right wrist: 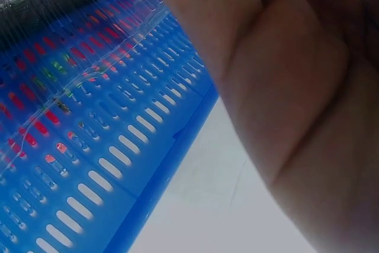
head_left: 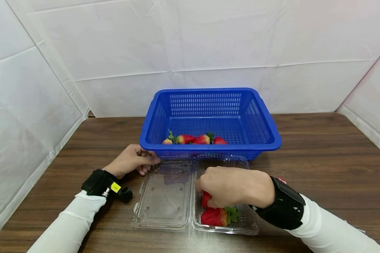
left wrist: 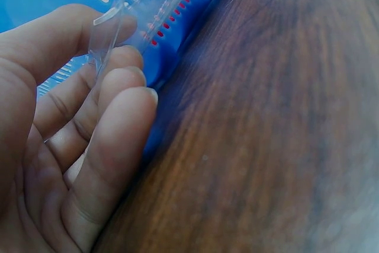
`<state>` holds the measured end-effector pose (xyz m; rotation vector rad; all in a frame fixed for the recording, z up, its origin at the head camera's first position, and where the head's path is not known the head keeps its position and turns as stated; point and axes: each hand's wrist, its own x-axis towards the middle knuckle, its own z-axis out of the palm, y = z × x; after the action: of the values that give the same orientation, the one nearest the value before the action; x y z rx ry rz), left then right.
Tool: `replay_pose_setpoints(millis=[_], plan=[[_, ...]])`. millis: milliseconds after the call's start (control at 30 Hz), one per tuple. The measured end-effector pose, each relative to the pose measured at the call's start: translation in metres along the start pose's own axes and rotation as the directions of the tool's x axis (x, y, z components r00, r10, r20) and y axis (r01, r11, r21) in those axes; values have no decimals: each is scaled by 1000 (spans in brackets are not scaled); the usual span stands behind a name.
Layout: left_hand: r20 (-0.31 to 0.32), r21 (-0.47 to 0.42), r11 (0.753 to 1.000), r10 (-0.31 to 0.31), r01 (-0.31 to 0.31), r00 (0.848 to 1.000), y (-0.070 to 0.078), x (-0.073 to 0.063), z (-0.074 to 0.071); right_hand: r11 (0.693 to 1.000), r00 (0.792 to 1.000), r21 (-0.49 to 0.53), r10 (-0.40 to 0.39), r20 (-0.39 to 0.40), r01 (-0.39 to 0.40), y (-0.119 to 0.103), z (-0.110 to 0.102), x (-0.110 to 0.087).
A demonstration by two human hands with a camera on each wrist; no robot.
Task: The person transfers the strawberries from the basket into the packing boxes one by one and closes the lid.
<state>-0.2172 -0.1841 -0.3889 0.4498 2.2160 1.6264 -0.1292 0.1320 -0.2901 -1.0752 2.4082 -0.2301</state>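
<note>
A clear plastic clamshell box lies unfolded in the head view, its flat lid (head_left: 166, 200) at left and its deeper tray (head_left: 248, 225) at right. My left hand (head_left: 131, 161) pinches the lid's far left corner between thumb and fingers; the left wrist view shows the clear plastic edge (left wrist: 109, 34) there. Down in the tray, my right hand (head_left: 231, 186) has its fingers curled round a red strawberry (head_left: 206, 199), partly hidden by the hand. Nearer the front of the tray lies another strawberry (head_left: 214, 217) with green leaves. Fingertips are out of sight in the right wrist view.
Right behind the box stands a blue slotted basket (head_left: 210, 147). Several strawberries (head_left: 202, 139) lie along its near side. Dark wood tabletop (head_left: 320, 168) extends to both sides, with white sheeting (head_left: 209, 42) hung at the back and sides.
</note>
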Motion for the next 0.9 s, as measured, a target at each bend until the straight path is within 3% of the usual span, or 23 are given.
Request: replay_pose_setpoints(millis=[733,900], plan=[[5,0,1000,9,-9,1000,0,-2,0,998,998,-38,51,-35,-53,-4,-9,-4],[6,-5,1000,14,-14,1000,-1,-1,0,996,996,-78,27,-87,-34,-4,-13,-7]])
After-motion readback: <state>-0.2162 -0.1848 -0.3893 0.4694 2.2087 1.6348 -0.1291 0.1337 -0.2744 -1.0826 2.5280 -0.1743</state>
